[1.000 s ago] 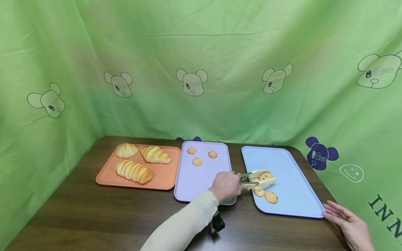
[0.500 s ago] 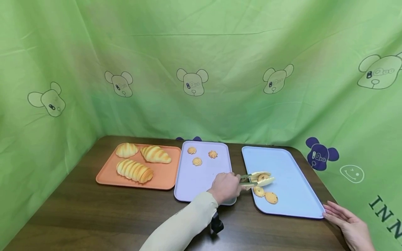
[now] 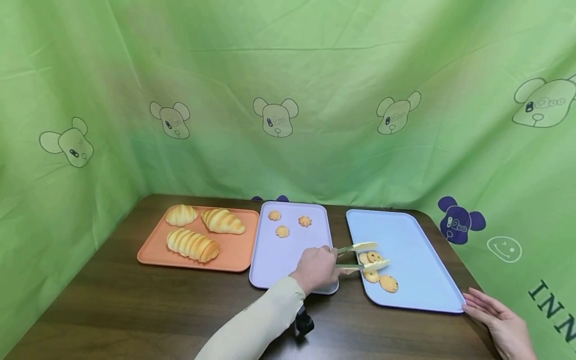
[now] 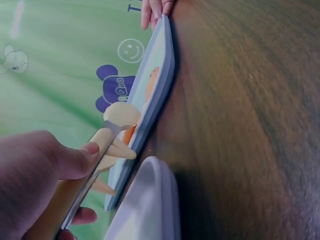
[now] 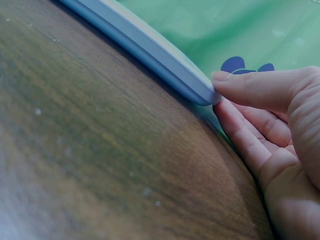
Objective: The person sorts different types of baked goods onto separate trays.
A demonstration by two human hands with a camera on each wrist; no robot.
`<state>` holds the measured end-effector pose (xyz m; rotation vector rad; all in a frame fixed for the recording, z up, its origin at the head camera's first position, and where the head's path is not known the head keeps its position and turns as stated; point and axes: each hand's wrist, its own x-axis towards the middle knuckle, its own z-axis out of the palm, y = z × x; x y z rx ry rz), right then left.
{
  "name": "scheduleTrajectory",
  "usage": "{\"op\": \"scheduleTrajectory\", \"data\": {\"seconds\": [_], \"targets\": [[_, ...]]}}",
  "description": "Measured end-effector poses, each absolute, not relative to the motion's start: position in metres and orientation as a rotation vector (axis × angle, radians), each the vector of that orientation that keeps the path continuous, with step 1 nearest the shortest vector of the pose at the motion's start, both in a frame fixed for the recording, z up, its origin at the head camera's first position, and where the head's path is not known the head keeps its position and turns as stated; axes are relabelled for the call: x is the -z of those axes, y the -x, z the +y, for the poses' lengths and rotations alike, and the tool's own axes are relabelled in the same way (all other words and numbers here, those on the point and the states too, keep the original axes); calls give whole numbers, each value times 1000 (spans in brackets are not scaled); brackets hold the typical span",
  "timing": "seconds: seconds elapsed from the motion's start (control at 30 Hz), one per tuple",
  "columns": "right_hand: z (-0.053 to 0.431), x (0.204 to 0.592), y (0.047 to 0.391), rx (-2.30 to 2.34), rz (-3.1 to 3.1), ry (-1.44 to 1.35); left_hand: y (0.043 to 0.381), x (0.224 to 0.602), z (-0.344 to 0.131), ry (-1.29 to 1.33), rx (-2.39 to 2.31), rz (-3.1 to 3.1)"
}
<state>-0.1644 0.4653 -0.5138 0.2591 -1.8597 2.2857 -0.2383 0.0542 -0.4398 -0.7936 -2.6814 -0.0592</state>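
Observation:
My left hand (image 3: 316, 269) grips a pair of tongs (image 3: 377, 265) with pale, scalloped tips, reaching over the left edge of the light blue tray (image 3: 414, 250). The tong arms stand apart. Between and below them lie a round cookie with dark spots (image 3: 375, 257) and a paler cookie beside it. Another spotted cookie (image 3: 389, 284) and a ring-like cookie (image 3: 371, 276) lie nearer the tray's front. At the tray's near right corner, my right hand (image 3: 500, 320) pinches the rim. The right wrist view shows the thumb (image 5: 240, 90) on top, fingers beneath.
A lilac tray (image 3: 288, 255) with three swirled cookies lies under my left wrist's reach. Left of it, an orange tray (image 3: 153, 252) bears three bread rolls. All rest on a dark wooden table (image 3: 135, 310) against a green curtain (image 3: 315, 165).
The tongs have spread and drawn slightly left, letting go of the spotted cookie, which now lies on the blue tray beside the paler one. The right hand has stayed at its corner.

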Motion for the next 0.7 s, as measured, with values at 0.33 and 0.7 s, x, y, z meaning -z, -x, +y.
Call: {"op": "scheduleTrajectory", "data": {"seconds": [0.33,0.7], "targets": [[465,514,163,-2324,-1840,-245,234,433,49,836,19,-2680],[460,511,162,-2267,-1843,-226,233,431,49,863,-28,-2680]]}}
